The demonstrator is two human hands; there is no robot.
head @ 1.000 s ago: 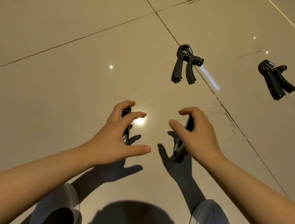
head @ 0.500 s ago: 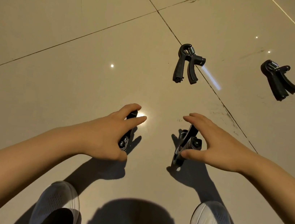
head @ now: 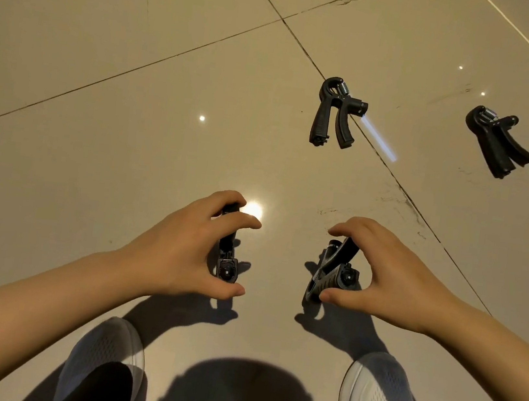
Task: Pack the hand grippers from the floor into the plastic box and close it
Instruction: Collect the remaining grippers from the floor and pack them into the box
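Gripping one hand gripper (head: 228, 256) in left hand (head: 182, 246), another (head: 331, 271) in right hand (head: 381, 278), seemingly lifted

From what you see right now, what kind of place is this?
Probably an indoor room with a polished tile floor: large glossy beige tiles with dark grout lines and reflections of ceiling lights. Black hand grippers lie on it, which suggests a home or exercise space, though no walls or furniture show.
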